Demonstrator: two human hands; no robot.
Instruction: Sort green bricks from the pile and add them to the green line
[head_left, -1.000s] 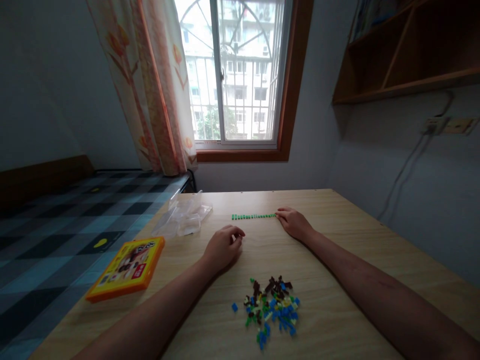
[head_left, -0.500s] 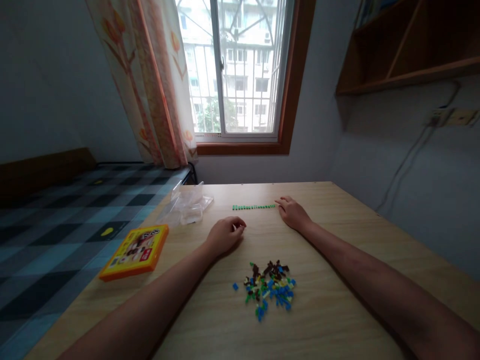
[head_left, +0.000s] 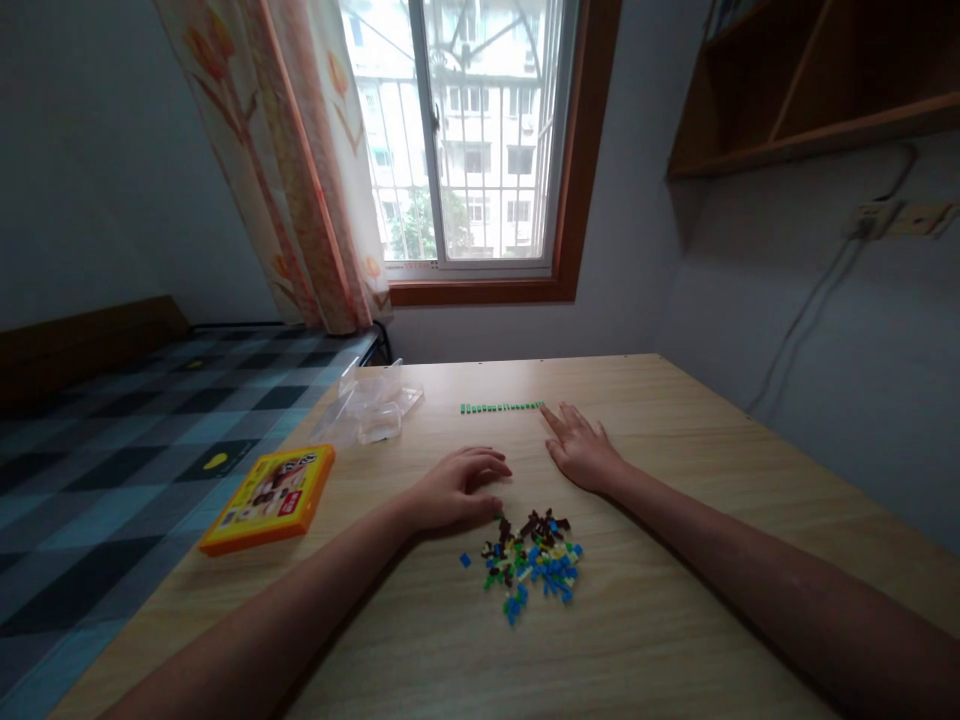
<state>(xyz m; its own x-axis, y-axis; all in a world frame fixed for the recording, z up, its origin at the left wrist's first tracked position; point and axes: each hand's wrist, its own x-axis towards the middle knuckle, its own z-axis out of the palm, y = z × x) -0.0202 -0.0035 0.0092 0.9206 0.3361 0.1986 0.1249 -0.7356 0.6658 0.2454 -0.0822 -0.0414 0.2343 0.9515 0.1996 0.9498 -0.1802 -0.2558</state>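
Note:
My left hand (head_left: pixel 459 488) lies palm down on the wooden table (head_left: pixel 675 440), fingers stretched out toward a small pile of tiny toy bricks (head_left: pixel 529 565) in blue, green, brown and yellow; its fingertips are just left of the pile's top. My right hand (head_left: pixel 579 447) rests flat with fingers spread, holding nothing, just right of and below the end of a straight row of green bricks (head_left: pixel 501 407) laid along the table.
A yellow-orange box (head_left: pixel 270 497) lies near the table's left edge. Clear plastic packaging (head_left: pixel 371 408) sits behind it. A bed with a checked cover (head_left: pixel 112 440) is on the left. A window, a curtain and a wall shelf are beyond.
My left hand uncurled and slid toward the brick pile. My right hand drew back from the end of the green row and flattened out.

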